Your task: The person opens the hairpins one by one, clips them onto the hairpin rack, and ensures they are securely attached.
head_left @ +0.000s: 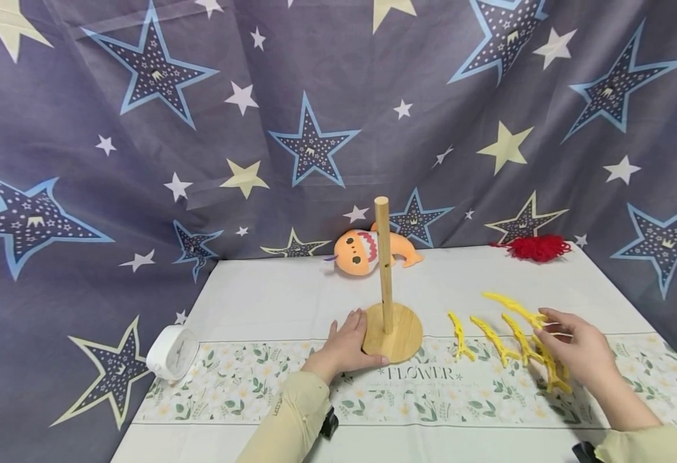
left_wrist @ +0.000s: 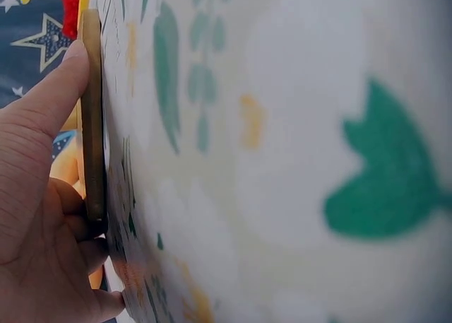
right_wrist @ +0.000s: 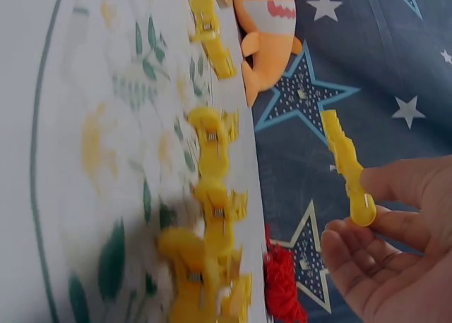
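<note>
Wooden stand [head_left: 386, 276], upright dowel on round base [head_left: 406, 339], set near mid-table. Left hand [head_left: 345, 344], gripping the round base at its left and near edge between thumb and fingers. Right hand [head_left: 582, 350], pinching one yellow plastic clip [right_wrist: 345, 160] between thumb and fingers, held clear of the tabletop. Loose yellow clips [head_left: 492, 339], several, lying right of the stand on floral-banded tablecloth [head_left: 407, 444]. Orange shark plush [head_left: 352, 255], behind the stand. Red yarn bundle [head_left: 537, 248], far right corner. White clock [head_left: 171, 354], left edge, well apart from both hands.
</note>
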`<control>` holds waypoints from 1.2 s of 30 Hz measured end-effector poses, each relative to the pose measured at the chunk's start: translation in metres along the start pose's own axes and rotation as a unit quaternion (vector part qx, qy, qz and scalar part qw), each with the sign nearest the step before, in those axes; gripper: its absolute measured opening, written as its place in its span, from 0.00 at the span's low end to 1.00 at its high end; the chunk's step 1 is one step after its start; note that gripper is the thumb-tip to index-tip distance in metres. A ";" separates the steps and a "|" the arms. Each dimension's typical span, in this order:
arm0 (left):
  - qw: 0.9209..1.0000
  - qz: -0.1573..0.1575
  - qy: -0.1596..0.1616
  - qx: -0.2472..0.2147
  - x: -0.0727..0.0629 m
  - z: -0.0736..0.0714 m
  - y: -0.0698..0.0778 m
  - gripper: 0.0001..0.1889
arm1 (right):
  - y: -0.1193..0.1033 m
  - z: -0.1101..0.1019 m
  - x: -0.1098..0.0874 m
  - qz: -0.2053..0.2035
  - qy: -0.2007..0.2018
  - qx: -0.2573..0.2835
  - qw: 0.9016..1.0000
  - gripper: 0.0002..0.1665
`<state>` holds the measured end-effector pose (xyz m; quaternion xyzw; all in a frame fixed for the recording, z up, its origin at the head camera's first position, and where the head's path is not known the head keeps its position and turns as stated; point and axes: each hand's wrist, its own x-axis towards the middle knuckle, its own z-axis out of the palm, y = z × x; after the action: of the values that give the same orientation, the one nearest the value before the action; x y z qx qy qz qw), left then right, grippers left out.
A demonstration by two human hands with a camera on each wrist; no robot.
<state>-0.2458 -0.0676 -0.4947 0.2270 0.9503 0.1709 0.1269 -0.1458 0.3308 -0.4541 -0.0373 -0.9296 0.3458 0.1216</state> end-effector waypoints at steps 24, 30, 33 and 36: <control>1.000 -0.007 0.001 -0.006 0.000 -0.002 0.001 0.61 | -0.040 0.047 0.009 -0.065 -0.023 0.086 0.994 0.27; 1.000 -0.010 0.001 -0.008 -0.002 -0.002 0.002 0.61 | -0.047 0.060 0.012 -0.110 -0.025 0.083 0.990 0.24; 1.000 -0.010 0.001 -0.012 -0.002 -0.002 0.002 0.61 | -0.051 0.064 0.012 -0.117 -0.033 0.084 0.989 0.24; 1.000 -0.012 0.000 -0.012 -0.001 -0.002 0.002 0.61 | -0.054 0.069 0.012 -0.121 -0.039 0.078 0.989 0.24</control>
<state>-0.2445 -0.0671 -0.4922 0.2142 0.9509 0.1807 0.1318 -0.1742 0.2479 -0.4664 0.0981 -0.9018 0.4009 0.1285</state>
